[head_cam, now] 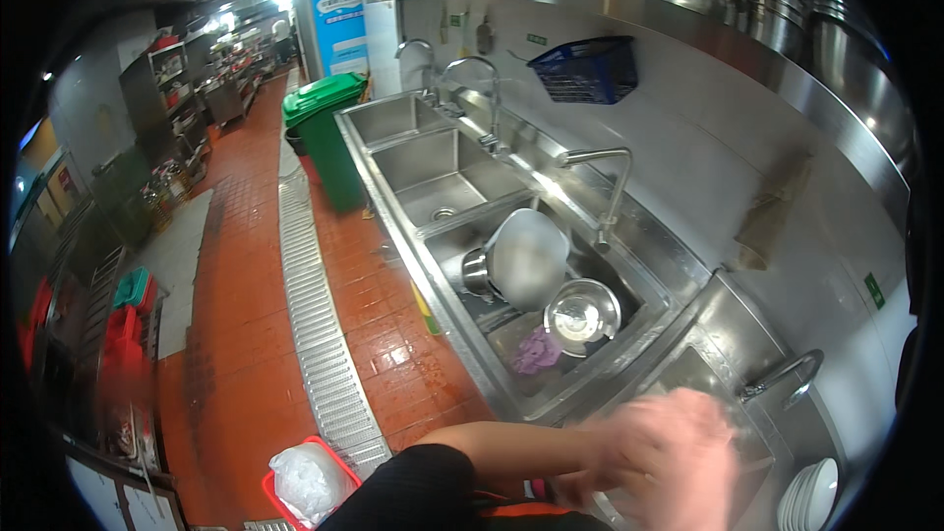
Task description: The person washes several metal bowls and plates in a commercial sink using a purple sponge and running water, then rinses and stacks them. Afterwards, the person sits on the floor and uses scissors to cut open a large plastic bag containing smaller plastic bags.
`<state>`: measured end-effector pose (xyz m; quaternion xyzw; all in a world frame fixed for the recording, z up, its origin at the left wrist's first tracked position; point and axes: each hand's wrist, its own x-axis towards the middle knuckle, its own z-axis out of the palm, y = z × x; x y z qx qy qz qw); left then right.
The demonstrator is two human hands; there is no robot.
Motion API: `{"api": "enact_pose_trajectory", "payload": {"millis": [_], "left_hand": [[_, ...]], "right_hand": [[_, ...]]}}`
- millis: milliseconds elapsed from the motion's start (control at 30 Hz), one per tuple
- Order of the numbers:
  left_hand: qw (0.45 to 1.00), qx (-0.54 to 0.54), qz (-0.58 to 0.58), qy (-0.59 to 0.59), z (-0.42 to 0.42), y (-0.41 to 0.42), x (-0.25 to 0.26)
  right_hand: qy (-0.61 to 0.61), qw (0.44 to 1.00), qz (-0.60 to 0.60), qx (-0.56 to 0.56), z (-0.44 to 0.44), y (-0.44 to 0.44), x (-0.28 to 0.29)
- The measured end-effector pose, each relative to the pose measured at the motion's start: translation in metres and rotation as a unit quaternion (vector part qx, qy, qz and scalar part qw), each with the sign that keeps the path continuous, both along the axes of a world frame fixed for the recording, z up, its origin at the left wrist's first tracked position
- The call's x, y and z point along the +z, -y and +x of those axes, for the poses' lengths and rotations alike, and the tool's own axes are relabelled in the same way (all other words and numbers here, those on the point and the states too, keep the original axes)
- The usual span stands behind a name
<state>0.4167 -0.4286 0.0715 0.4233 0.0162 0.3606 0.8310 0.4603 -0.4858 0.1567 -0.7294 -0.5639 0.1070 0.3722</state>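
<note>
My left forearm comes in from a black sleeve (413, 487) and reaches right, over the counter's near edge. My left hand (616, 453) is blurred by motion and meets my right hand (693, 450), a pinkish blur. Whether a cloth or anything else is between them cannot be told. Both are above the near steel basin (686, 372), beside its curved faucet (785, 376). In the sink beyond lie a large pale bowl (527, 258), a steel pot (478, 273), a round steel bowl (582, 313) and a crumpled purple cloth (537, 350).
Two further sink basins (450, 177) lead to a green lidded bin (324, 110). A steel shelf (664, 15) bearing metal bowls overhangs the sinks. Stacked white plates (810, 494) stand at lower right. A red basket (276, 498) sits low, by a floor drain grate (324, 310).
</note>
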Motion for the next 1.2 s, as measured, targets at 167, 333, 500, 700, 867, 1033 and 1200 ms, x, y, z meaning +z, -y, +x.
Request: {"api": "enact_pose_trajectory", "payload": {"millis": [167, 333, 500, 700, 867, 1033, 1200], "left_hand": [[0.998, 0.058, -0.021, -0.014, -0.042, 0.013, -0.015], [0.997, 0.074, -0.03, -0.014, -0.047, 0.035, -0.026], [0.995, 0.091, -0.03, -0.027, -0.043, 0.051, -0.03], [0.998, 0.056, -0.012, -0.021, 0.003, 0.064, -0.025], [0.997, 0.068, -0.015, -0.033, -0.012, 0.046, -0.027], [0.99, 0.135, -0.022, -0.029, -0.044, 0.005, -0.015], [0.977, 0.211, 0.028, -0.034, -0.049, -0.028, -0.007]], "right_hand": [[-0.138, 0.907, 0.094, 0.387, -0.019, -0.036, -0.034], [-0.332, 0.916, 0.107, 0.199, 0.007, -0.069, -0.027], [-0.469, 0.838, 0.197, 0.196, 0.061, -0.112, -0.083], [-0.26, 0.954, 0.044, 0.145, -0.033, -0.087, -0.068], [0.342, 0.882, 0.04, 0.322, -0.015, -0.102, -0.109], [0.489, 0.727, 0.187, 0.443, 0.013, -0.08, -0.056], [0.085, 0.899, -0.009, 0.43, 0.061, -0.04, -0.052]]}}
